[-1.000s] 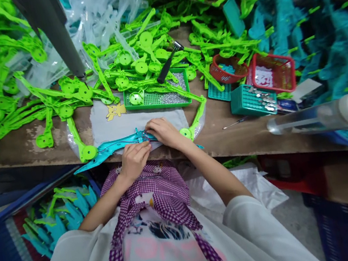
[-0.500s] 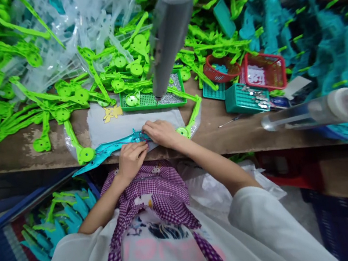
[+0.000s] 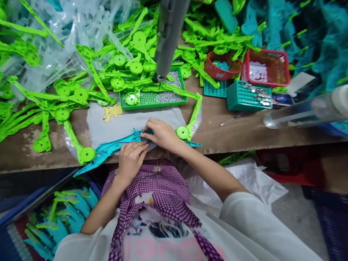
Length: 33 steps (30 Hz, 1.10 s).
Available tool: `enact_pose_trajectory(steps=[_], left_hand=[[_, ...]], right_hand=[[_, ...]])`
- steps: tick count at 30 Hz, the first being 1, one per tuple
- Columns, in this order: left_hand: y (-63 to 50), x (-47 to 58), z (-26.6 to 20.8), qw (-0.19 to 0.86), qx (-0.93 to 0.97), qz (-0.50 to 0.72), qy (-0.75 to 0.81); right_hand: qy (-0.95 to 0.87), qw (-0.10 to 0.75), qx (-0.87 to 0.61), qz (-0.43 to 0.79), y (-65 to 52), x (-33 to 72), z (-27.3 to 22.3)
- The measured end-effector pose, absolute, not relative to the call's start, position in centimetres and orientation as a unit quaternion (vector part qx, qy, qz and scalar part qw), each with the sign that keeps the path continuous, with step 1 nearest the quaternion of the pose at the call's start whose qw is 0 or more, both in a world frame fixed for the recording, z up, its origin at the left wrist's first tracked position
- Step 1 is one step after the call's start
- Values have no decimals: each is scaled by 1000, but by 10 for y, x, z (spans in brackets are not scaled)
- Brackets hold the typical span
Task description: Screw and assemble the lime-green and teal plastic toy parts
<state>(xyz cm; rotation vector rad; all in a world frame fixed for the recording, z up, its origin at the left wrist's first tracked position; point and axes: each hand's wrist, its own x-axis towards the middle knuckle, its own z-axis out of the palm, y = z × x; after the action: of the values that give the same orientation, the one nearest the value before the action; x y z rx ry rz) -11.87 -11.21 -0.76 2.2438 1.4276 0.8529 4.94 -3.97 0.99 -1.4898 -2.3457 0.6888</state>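
Observation:
A long blue plastic toy bow body (image 3: 107,149) lies across the grey cloth (image 3: 102,124) at the table's front edge, its tapered end pointing left. A thin dark wire runs along its inside. My left hand (image 3: 131,157) rests on the front edge of its middle, fingers together and gripping it. Just to the right, my right hand (image 3: 163,136) pinches at the middle of the body; what lies between its fingertips is too small and covered to make out. A green limb with a round wheel (image 3: 86,154) sits by the left part, another green limb (image 3: 195,115) by the right.
Behind the cloth stands a green tray (image 3: 154,103) of small metal pieces, with a grey power screwdriver (image 3: 172,19) hanging above. Green parts (image 3: 81,94) pile up at the back. Red baskets (image 3: 287,68), a teal basket (image 3: 245,97), a thin screwdriver (image 3: 230,119) and a clear bottle (image 3: 307,110) stand right.
My right hand's fingers have shifted slightly and now bend down closer to the bow body, and the red wire loops there show less. My left hand stays in place. The hanging screwdriver has swung up slightly.

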Motion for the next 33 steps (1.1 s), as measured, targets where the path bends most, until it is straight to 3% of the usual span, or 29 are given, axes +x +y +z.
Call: enact_pose_trajectory(steps=[9,13,16,25,33], left_hand=[[-72,-116,0,269,716,316,561],[-54,-110,0,310,679,283,602],[-51,-105,-1,275,676,251,636],[-70,-108,-6,142,764,255,576],[-86,-130,-3,127,845,170,491]], right_hand=[[-813,144,-509,243,-34,55,0],[-808,169,-455,333,-26,67,2],[-808,181,-391,402,-24,80,4],[-788,197,-465,351,-42,75,-1],[-788,181,-474,348,-42,75,1]])
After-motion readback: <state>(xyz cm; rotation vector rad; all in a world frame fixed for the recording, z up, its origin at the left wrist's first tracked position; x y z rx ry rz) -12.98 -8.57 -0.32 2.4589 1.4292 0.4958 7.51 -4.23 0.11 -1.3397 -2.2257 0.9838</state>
